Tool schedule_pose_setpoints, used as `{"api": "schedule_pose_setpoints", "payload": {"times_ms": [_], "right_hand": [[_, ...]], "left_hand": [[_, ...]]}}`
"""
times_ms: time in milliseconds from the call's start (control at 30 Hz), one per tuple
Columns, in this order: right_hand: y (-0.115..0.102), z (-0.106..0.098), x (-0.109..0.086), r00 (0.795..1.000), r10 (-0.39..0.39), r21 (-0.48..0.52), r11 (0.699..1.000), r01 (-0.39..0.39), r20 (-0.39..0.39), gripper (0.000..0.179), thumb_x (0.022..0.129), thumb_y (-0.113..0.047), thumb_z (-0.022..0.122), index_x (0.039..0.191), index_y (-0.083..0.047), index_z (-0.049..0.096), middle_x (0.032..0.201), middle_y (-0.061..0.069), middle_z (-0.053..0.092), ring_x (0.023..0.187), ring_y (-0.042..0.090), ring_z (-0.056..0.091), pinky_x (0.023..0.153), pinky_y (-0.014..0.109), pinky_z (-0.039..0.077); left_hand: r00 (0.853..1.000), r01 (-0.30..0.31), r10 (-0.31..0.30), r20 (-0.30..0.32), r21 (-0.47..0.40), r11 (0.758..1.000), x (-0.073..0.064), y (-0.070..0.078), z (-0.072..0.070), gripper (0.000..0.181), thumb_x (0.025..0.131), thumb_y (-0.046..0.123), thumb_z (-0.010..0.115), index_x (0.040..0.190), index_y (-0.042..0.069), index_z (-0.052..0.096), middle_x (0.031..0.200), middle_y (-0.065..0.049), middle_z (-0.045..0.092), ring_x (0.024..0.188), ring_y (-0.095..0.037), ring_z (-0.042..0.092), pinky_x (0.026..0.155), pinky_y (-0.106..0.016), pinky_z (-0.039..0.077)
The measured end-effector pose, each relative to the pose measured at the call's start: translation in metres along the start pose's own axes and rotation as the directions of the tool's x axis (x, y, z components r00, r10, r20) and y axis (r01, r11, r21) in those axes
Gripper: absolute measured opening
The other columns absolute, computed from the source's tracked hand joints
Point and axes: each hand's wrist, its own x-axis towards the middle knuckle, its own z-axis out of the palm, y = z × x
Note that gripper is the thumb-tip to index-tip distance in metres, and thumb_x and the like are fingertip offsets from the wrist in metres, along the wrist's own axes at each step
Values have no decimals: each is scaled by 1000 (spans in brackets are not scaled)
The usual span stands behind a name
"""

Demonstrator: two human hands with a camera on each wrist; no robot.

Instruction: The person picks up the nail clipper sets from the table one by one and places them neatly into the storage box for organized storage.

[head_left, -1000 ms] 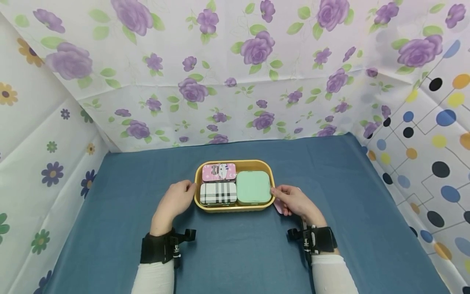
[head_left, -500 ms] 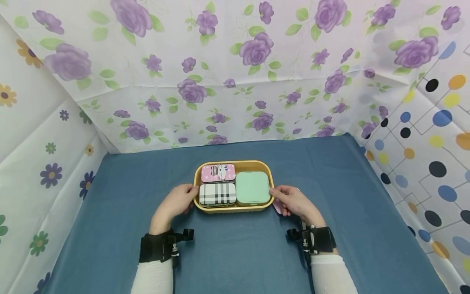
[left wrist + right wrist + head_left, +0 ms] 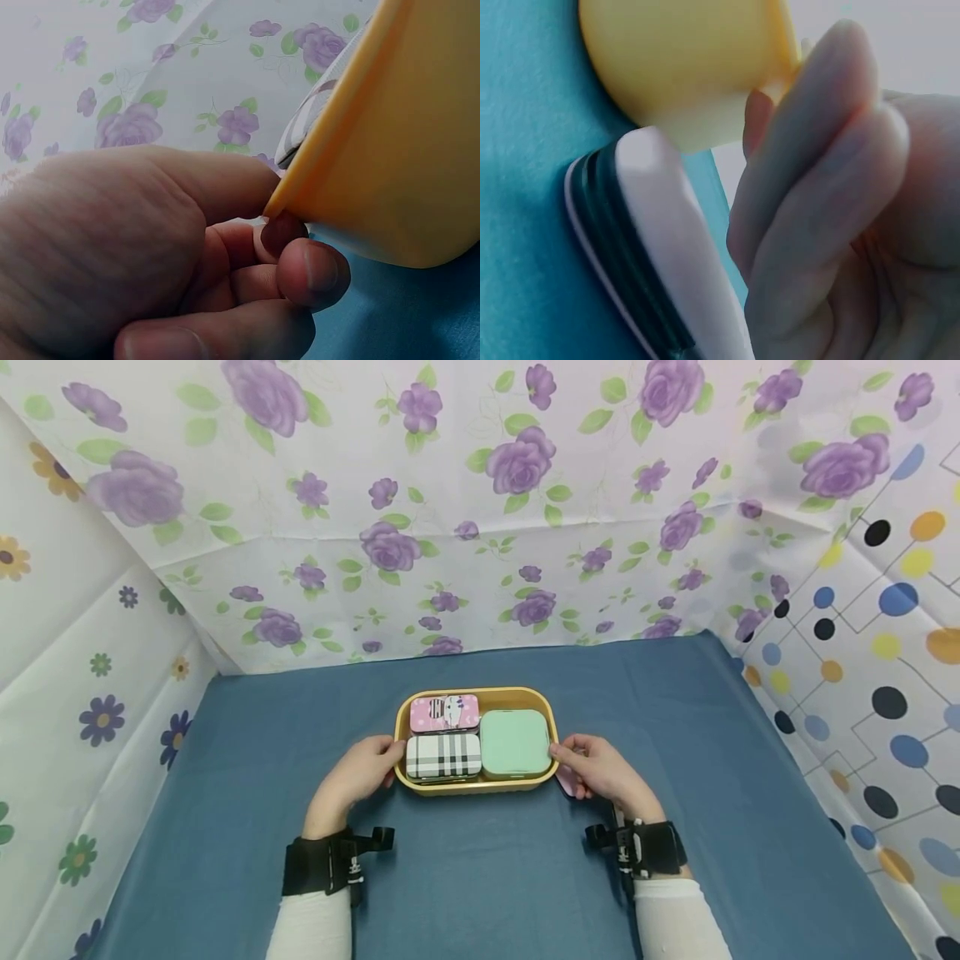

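A yellow oblong tray [image 3: 450, 790] with rounded corners lies on the blue cloth. At its left end my left hand [image 3: 363, 766] pinches the rim, thumb over the inner side and fingers curled below, as the left wrist view shows. My right hand [image 3: 603, 770] pinches the opposite end between thumb and fingers. Inside the tray are a pink tin [image 3: 444, 713] with a cartoon cat, a black-and-white plaid tin [image 3: 444, 756] and a mint-green square tin [image 3: 514, 742]. Partly hidden under my right hand lies a flat pale-pink case [image 3: 675, 225] with dark sides.
Blue cloth [image 3: 480, 877] covers the table. A white curtain with purple roses [image 3: 480, 552] hangs behind it, a daisy-print curtain [image 3: 82, 760] at left and a dotted one [image 3: 900, 718] at right. Both wrists wear black camera straps [image 3: 315, 866].
My left hand has moved slightly up onto the tray's left rim and now grips it, thumb over the edge. My right hand keeps its hold. The tray stays in place.
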Motion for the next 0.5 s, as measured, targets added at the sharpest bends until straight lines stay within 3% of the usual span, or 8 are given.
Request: {"api": "schedule_pose_setpoints", "payload": {"times_ms": [267, 500], "right_hand": [[-3, -11, -5, 997, 0, 17, 1000, 1, -74, 59, 108, -59, 55, 119, -4, 69, 69, 8, 59, 55, 19, 61, 53, 35, 52], [-10, -30, -12, 990, -11, -74, 997, 1, -138, 57, 107, -57, 60, 120, -2, 69, 82, 13, 65, 69, 25, 65, 67, 46, 61]], "left_hand": [[1000, 0, 0, 15, -23, 1000, 2, 0, 0, 40, 115, 31, 47, 86, 7, 62, 66, -4, 56, 56, -20, 44, 55, -33, 33], [1000, 5, -5, 17, -37, 999, -1, 2, -1, 43, 115, 32, 48, 83, 8, 61, 64, -4, 55, 54, -19, 42, 54, -32, 32]]}}
